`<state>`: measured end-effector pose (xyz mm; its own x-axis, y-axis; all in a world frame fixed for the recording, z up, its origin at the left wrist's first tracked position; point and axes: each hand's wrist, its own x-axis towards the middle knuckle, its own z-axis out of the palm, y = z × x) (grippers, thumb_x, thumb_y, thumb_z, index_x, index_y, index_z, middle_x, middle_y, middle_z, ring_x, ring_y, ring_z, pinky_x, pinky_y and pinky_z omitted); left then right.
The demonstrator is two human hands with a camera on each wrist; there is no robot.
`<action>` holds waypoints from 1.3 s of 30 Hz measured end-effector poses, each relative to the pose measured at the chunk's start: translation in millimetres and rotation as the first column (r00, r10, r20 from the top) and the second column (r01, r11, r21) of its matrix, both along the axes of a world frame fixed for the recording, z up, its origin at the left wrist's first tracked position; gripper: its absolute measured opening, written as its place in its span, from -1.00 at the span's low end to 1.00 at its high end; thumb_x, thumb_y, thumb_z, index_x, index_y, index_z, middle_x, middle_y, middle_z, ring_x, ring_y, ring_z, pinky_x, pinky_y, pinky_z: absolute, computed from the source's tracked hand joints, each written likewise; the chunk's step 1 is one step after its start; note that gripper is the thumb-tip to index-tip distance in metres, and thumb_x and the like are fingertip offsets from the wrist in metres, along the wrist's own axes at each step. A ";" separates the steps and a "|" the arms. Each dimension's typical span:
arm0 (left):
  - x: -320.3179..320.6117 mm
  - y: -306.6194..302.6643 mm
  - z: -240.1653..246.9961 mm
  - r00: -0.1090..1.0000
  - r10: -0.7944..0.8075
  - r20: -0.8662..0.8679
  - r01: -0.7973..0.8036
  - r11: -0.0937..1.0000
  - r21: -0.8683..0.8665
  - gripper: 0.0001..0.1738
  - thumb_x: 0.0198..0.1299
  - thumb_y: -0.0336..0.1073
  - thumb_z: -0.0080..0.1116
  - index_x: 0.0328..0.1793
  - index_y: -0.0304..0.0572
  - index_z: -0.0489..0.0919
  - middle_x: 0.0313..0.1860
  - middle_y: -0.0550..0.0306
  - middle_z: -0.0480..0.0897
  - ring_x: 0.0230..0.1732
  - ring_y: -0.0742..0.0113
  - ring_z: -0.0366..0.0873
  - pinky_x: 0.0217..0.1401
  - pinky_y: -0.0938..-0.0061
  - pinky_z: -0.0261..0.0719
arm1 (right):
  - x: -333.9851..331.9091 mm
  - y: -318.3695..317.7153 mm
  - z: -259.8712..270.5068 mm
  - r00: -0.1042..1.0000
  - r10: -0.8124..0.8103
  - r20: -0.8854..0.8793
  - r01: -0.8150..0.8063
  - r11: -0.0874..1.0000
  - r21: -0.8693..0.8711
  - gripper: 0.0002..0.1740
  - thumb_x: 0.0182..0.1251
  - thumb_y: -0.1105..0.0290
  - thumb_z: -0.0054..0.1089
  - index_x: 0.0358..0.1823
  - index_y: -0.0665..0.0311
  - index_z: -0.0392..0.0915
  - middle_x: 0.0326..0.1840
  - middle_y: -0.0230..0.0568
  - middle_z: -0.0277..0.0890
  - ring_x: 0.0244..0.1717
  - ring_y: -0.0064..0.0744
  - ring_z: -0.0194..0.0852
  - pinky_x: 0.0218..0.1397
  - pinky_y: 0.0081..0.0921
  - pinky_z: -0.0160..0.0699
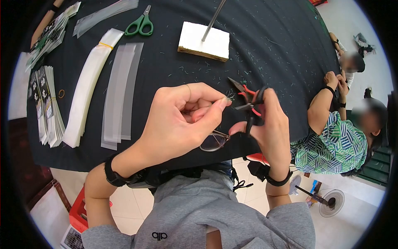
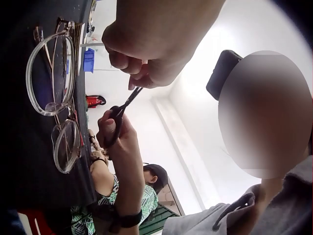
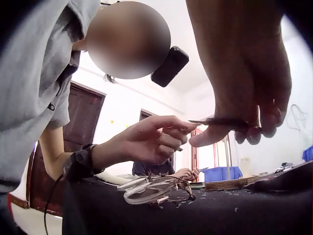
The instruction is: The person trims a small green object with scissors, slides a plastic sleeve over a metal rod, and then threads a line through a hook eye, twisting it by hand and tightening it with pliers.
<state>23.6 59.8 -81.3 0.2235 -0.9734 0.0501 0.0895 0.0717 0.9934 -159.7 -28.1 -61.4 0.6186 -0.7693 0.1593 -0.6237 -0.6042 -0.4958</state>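
Observation:
In the head view my left hand (image 1: 182, 118) pinches a small tuft of green strands (image 1: 230, 98) between thumb and index finger. My right hand (image 1: 273, 128) has its thumb and fingers in the black handles of small scissors with red parts (image 1: 250, 99), whose blades stand apart beside the tuft. The left wrist view shows the dark scissors (image 2: 119, 115) in the right hand (image 2: 124, 152), tips close under the left hand's fingertips (image 2: 139, 82). From the right wrist, the blade (image 3: 205, 121) lies right by the left hand's fingertips (image 3: 188, 126).
Eyeglasses (image 1: 213, 142) lie below the hands. A white block (image 1: 204, 40) with a metal rod stands farther back. Green-handled scissors (image 1: 140, 27), clear plastic strips (image 1: 120, 95), a banded white bundle (image 1: 91, 83) and printed packets (image 1: 49, 106) lie left. Green scraps dot the black cloth. People sit right.

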 end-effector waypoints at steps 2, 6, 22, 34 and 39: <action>0.5 0.2 0.9 1.000 0.000 -0.010 0.000 1.000 -0.008 -0.88 0.25 -0.47 0.19 -0.15 -0.38 0.68 -0.64 0.51 0.36 -0.61 0.83 0.17 -0.56 0.82 0.07 | 2.2 -0.1 5.6 1.000 0.020 -0.021 -0.020 1.000 0.001 -0.30 -0.33 0.16 0.63 -0.23 0.32 0.36 -0.34 -0.12 0.38 -0.33 -0.06 0.52 -0.30 -0.31 0.47; 0.8 0.2 4.0 1.000 -0.015 -0.003 0.015 0.999 0.030 -0.88 0.25 -0.48 0.19 -0.15 -0.38 0.67 -0.64 0.50 0.36 -0.60 0.83 0.18 -0.56 0.83 0.09 | 1.1 -3.6 1.6 0.997 0.072 -0.012 -0.072 0.997 0.028 -0.27 -0.37 0.15 0.65 -0.22 0.31 0.34 -0.33 -0.13 0.40 -0.31 -0.07 0.53 -0.30 -0.31 0.47; 0.0 0.7 -0.7 1.000 -0.022 0.017 0.023 0.999 -0.025 -0.87 0.21 -0.56 0.16 -0.14 -0.40 0.66 -0.63 0.48 0.36 -0.60 0.81 0.19 -0.57 0.80 0.10 | 5.7 1.4 1.1 0.997 0.042 -0.072 -0.049 0.994 -0.099 -0.40 -0.29 0.07 0.61 -0.33 0.28 0.45 -0.50 -0.28 0.50 -0.46 -0.25 0.58 -0.41 -0.41 0.49; -0.1 -0.6 3.0 1.000 -0.009 0.026 0.009 1.000 0.015 -0.88 0.23 -0.49 0.19 -0.17 -0.38 0.69 -0.65 0.48 0.39 -0.62 0.82 0.17 -0.58 0.81 0.07 | -1.9 -3.3 4.2 0.996 -0.084 0.034 0.085 0.996 -0.028 -0.39 -0.29 0.23 0.62 -0.32 0.30 0.34 -0.40 -0.11 0.41 -0.40 -0.06 0.51 -0.38 -0.41 0.44; -0.2 -0.7 2.1 1.000 -0.015 0.022 0.015 1.000 0.005 -0.88 0.24 -0.49 0.18 -0.18 -0.38 0.68 -0.65 0.49 0.39 -0.62 0.83 0.17 -0.58 0.82 0.07 | -1.0 -3.1 -1.8 1.000 0.003 -0.010 -0.003 1.000 -0.022 -0.31 -0.33 0.12 0.62 -0.26 0.29 0.34 -0.37 -0.17 0.43 -0.37 -0.06 0.56 -0.37 -0.33 0.46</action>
<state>23.5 59.1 -79.2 0.2082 -0.9768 0.0500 0.0691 0.0656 0.9955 -160.6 -31.2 -63.2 0.6228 -0.7638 0.1695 -0.6268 -0.6168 -0.4762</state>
